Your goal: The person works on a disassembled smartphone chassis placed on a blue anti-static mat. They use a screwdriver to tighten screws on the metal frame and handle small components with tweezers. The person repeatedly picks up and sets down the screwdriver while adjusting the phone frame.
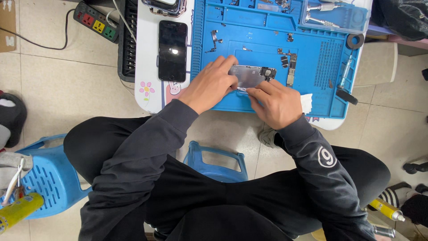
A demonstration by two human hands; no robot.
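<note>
I see both hands over one blue mat (267, 100) that covers most of the small white tabletop (147, 67). The left hand (213, 85) lies with its fingers curled over the left end of one silver phone frame (249, 75), pressing it flat onto the mat near the middle. The right hand (274, 101) has its thumb and forefinger pinched together at the frame's lower edge; I cannot tell what sits between the tips. One white cloth (306, 103) pokes out just beside the right hand, touching the mat. Just right of the frame lies one narrow circuit board (290, 71), with a few small loose parts near it that are too tiny for me to count. One black phone (173, 50) lies screen up on the tabletop, just left of the mat, apart from the hands. One clear tray (334, 18) with metal tools sits at the mat's far right corner. One power strip (96, 21) lies on the floor to the left. I count two blue stools, one stool (49, 178) at the left and a second stool (216, 158) between the knees.
</note>
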